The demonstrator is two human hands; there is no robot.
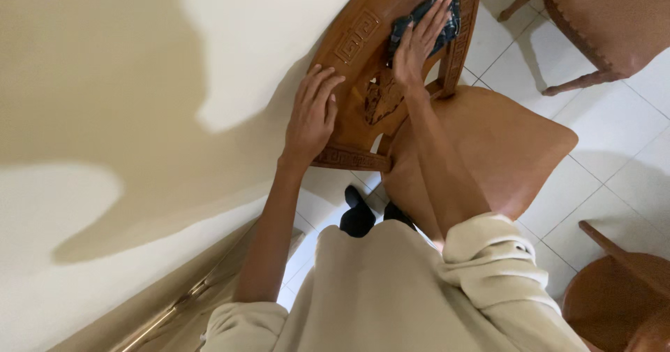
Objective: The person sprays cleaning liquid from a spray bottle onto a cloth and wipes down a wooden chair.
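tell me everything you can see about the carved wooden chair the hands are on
The carved wooden chair looks like polished reddish-brown wood. Its backrest has key-pattern borders and a carved, pierced centre panel; the plain smooth seat lies below, over white floor tiles. It stands close to a cream wall. The left hand rests flat on the backrest's side rail, while the right hand presses a dark cloth against the upper back.
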